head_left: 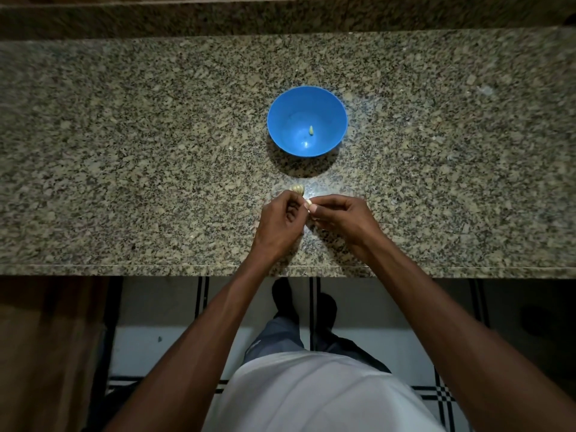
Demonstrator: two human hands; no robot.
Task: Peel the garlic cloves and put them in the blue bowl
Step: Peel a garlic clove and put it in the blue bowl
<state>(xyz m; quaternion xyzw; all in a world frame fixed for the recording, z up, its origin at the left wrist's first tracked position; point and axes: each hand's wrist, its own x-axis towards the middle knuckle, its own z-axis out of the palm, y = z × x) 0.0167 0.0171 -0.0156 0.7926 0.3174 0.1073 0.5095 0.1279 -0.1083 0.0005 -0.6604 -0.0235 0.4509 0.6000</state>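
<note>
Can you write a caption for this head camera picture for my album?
Two bare hands, left hand and right hand, pinch a pale garlic clove near a round blue plastic bowl.

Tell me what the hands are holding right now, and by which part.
A garlic clove, pinched between the fingertips of the left hand and right hand, one at each side. Which end each grips is too small to tell.
</note>
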